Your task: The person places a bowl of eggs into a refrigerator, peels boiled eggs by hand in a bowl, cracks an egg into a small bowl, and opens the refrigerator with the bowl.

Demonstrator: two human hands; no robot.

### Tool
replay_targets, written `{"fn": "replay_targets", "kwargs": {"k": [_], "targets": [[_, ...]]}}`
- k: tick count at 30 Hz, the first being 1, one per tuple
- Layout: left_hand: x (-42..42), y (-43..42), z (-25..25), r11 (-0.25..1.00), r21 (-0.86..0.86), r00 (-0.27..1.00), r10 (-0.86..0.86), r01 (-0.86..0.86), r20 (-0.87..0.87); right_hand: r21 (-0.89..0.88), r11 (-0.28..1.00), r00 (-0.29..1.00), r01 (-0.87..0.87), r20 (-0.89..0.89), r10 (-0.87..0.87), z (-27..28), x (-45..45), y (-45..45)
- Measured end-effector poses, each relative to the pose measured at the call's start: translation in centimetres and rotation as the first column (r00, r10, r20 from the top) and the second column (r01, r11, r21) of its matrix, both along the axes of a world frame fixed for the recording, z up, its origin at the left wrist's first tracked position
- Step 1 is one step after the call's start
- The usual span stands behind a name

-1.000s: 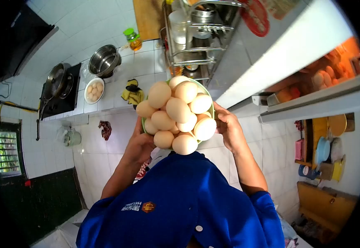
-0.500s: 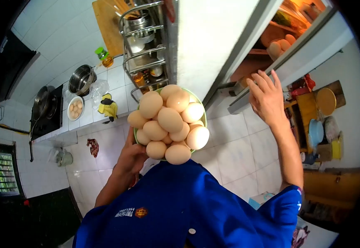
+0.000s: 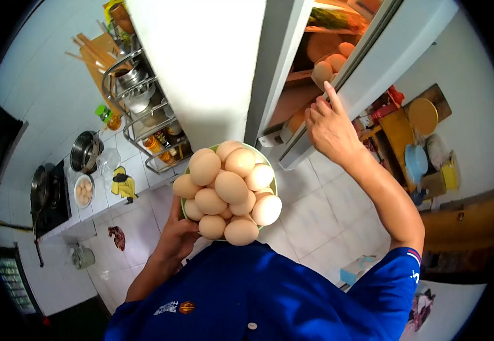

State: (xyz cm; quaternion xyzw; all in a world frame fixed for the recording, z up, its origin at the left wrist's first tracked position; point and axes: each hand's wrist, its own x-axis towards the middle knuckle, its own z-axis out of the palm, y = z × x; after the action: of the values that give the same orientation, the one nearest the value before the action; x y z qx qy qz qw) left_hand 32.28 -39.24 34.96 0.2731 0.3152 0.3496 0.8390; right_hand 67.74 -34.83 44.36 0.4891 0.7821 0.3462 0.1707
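Light-green round bowl, heaped above its rim with light brown eggs: held in my left hand. The hand is curved around the bowl's near left side, thumb against the wall; the fingers under the bowl are hidden. Bowl position: in front of the blue short-sleeved shirt, between my two hands and nearer the left.

My right hand is raised, palm down, with the index finger extended and the other fingers bent. It grips no visible object. It is located at the edge of the pale grey refrigerator door, which stands open; contact with the edge cannot be confirmed. Beyond the fingertips, brown eggs lie inside the orange-lit compartment.

Ahead and to the left of my left hand is the white-tiled counter. It carries a small white oval bowl of eggs, a pair of yellow-and-black gloves, a round stainless-steel pot and a green-lidded clear jar. A tiered chrome rack stands forward of the held bowl, to its left.
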Motion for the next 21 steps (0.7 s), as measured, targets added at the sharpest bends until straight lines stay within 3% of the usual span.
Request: {"fn": "replay_targets", "kwargs": {"k": [3, 7, 15, 21], "targets": [[1.5, 1.5, 0.3, 0.998, 0.040, 0.997, -0.041, 0.038, 0.069, 0.075, 0.996, 0.998, -0.045, -0.048, 0.048, 0.0, 0.8, -2.1], [3.4, 4.0, 0.6, 0.993, 0.043, 0.993, -0.114, 0.114, 0.014, 0.090, 0.995, 0.987, -0.028, -0.156, 0.042, -0.7, 2.6, -5.7], [7.9, 7.4, 1.4, 0.951, 0.071, 0.951, -0.305, 0.302, 0.044, 0.149, 0.986, 0.991, 0.079, -0.123, -0.061, -1.2, 6.7, -13.7], [13.2, 7.6, 4.0, 0.946, 0.050, 0.946, -0.323, 0.321, 0.016, 0.230, 0.970, 0.936, 0.085, -0.352, 0.002, -1.7, 8.3, -17.2]]}}
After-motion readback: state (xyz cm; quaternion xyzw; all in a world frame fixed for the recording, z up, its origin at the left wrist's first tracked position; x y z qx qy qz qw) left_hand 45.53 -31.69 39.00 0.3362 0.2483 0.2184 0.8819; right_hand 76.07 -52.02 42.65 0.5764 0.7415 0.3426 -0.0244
